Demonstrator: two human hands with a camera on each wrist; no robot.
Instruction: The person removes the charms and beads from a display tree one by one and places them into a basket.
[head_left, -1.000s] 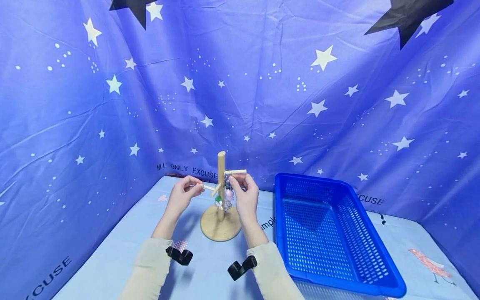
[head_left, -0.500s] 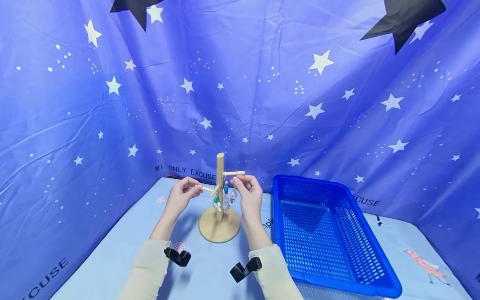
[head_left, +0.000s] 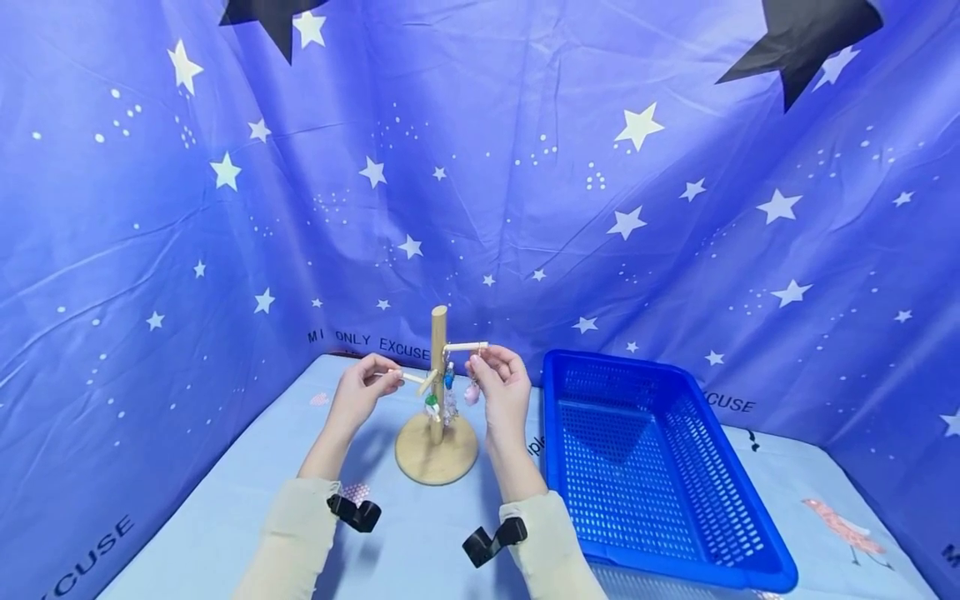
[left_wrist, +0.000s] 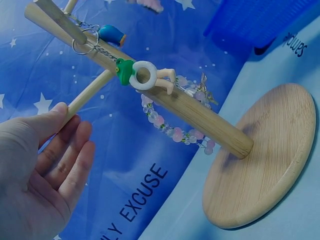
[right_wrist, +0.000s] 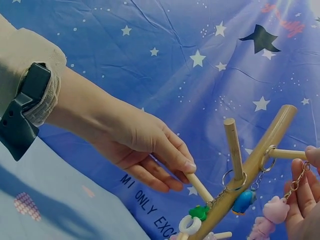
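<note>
A wooden stand with a round base and several side pegs stands on the table. My left hand pinches the end of its left peg between thumb and fingers. At the tip of the right peg, my right hand pinches the ring end of a pink figure keychain, which dangles by its chain. The ring itself is mostly hidden by the fingers. A green frog keychain with a white ring hangs from the front peg, and a blue keychain from the right peg.
A beaded bracelet in pink and clear hangs low behind the post. To the right, a blue perforated basket stands on the light blue table cloth. Star-printed blue curtains surround the table.
My right hand has drawn the pink keychain outward along the right peg, from beside the post to the tip. The blue keychain has come into sight. My left hand keeps its grip.
</note>
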